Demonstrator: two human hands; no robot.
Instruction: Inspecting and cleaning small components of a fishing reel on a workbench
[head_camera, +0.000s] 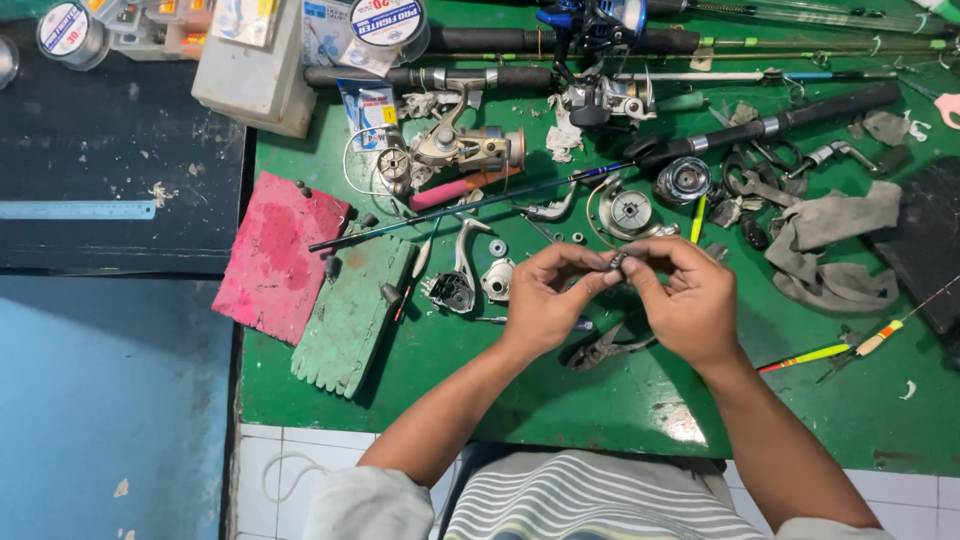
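Observation:
Over the green workbench (560, 400) my left hand (548, 298) and my right hand (690, 300) meet. Together their fingertips pinch a small dark metal reel part (618, 262). Just left of my left hand lie a dismantled reel body with its curved handle (455, 285) and a small silver side cover (497, 280). Pliers (605, 348) rest on the bench under my hands. A reel spool (630, 210) sits just beyond my fingers.
A pink foam pad (275, 255) and a green foam pad (350, 310) lie at the left. Fishing rods (760, 125), a whole spinning reel (460, 148), grey rags (830, 250), line spools (385, 22) and a white box (250, 70) crowd the back. A yellow float (810, 355) lies at the right.

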